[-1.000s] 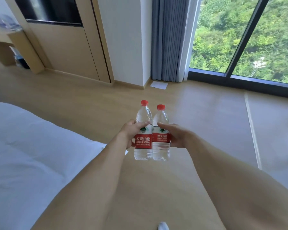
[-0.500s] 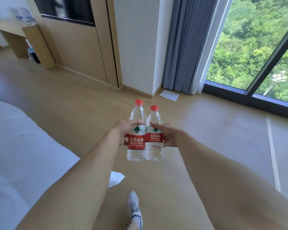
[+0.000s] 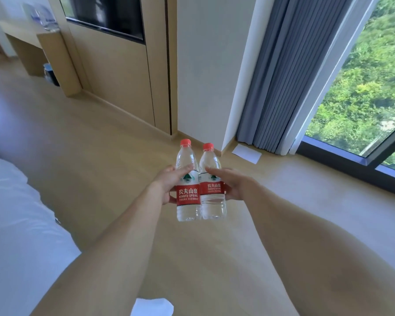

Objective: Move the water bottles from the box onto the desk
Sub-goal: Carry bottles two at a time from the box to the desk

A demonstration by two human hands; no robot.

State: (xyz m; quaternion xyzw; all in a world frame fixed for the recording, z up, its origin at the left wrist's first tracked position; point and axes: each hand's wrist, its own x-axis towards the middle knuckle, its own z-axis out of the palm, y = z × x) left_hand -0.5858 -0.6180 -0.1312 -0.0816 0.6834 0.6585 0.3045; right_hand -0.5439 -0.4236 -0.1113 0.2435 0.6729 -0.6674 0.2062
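— From the head view, where are the bottles?

— Centre frame, upright, touching side by side above the floor (image 3: 100, 137). The left hand (image 3: 169, 182) curls around the left bottle (image 3: 188, 190), the right hand (image 3: 235, 184) around the right bottle (image 3: 212, 190).

— And the desk?

— Far off at ten o'clock (image 3: 21, 30); bed (image 3: 16, 224) at eight.

Bright daylight from window (image 3: 363, 92); edges bent, desk (image 3: 21, 33) maybe motion-blurred

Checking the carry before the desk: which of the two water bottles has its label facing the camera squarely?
The left water bottle, in the left hand. The right water bottle has its label turned partly away.
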